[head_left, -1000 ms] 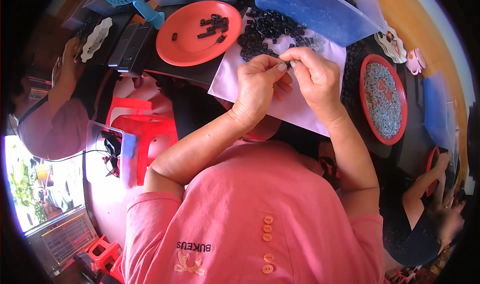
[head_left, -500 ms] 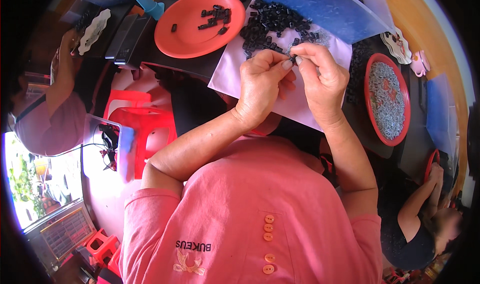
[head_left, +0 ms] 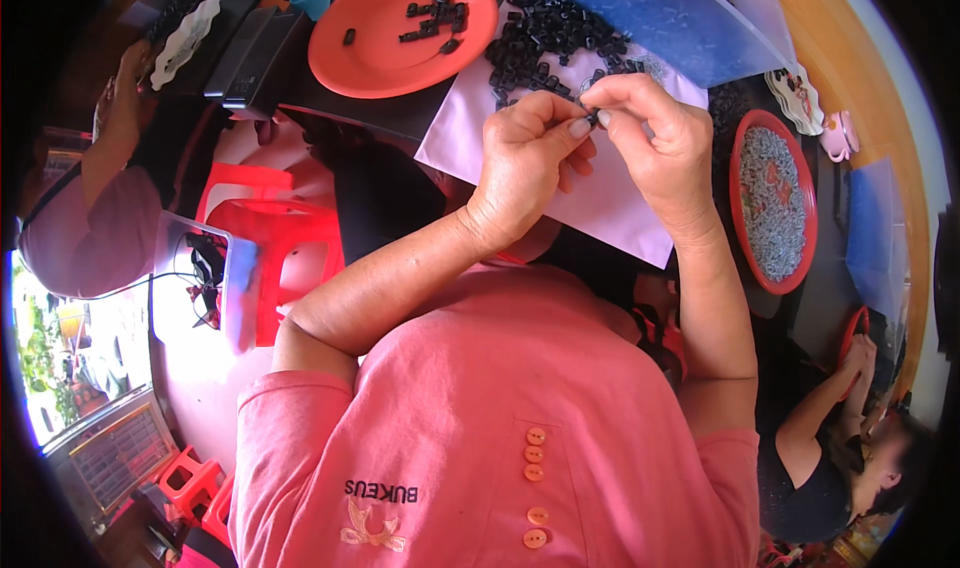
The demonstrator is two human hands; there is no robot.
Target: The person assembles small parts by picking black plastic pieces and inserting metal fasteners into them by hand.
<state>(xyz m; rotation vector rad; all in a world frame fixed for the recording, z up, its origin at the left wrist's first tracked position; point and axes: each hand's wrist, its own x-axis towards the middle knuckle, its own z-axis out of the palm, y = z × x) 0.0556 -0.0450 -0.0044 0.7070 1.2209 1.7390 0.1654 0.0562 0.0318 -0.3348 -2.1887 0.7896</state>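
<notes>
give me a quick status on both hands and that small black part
Left hand and right hand both pinching one small black plastic part above the pale lilac sheet. Loose pile of black plastic parts just beyond. Nothing blocking.

A heap of small black parts (head_left: pixel 545 40) lies on a pale lilac sheet (head_left: pixel 600 193) beside an orange-red plate (head_left: pixel 385 53), a translucent blue sheet (head_left: pixel 660 13) and a red-rimmed dish (head_left: pixel 745 168) of grey bits (head_left: pixel 778 203), above a pink shirt (head_left: pixel 470 448) with orange buttons (head_left: pixel 536 458).
</notes>
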